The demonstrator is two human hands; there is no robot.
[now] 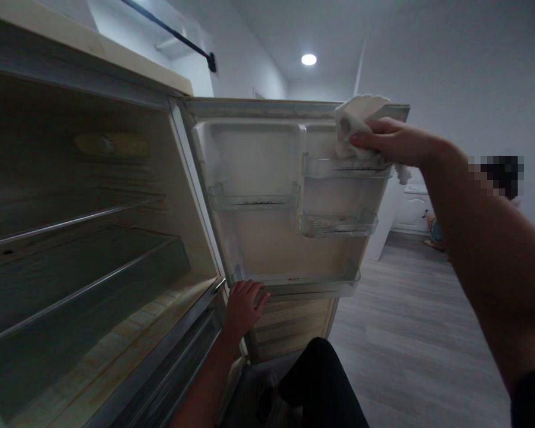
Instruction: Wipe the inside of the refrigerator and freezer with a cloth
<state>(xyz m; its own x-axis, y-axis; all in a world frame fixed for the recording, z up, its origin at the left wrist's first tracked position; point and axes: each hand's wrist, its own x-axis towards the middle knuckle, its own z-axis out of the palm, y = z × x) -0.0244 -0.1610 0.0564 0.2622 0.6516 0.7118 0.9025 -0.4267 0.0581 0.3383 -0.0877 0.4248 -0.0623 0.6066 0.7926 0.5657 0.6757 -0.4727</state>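
Head view. An open fridge fills the left and middle of the frame. Its door swings out toward the right, inner face toward the camera.

Right hand: raised to the upper right corner of the door, fingers closed over a white cloth, pressing it against the door liner just above the top right bin. Part of the cloth hangs below the hand at the door's outer edge.

Left hand: low and near, fingers spread and loosely bent, resting on the lower inside edge of the door by the bottom door shelf. It holds nothing; it looks to be steadying the door.

Progress, as a judgement: the fridge is emptied out, with bare wire shelves in the cabinet and nothing in the door bins. Wiping is at the top of the door. The liner below looks dull and yellowish, and the cabinet floor shows stains, so most surfaces appear yet to be done.

Far right: grey plank floor, and another person low by a white cabinet, well apart from the fridge.
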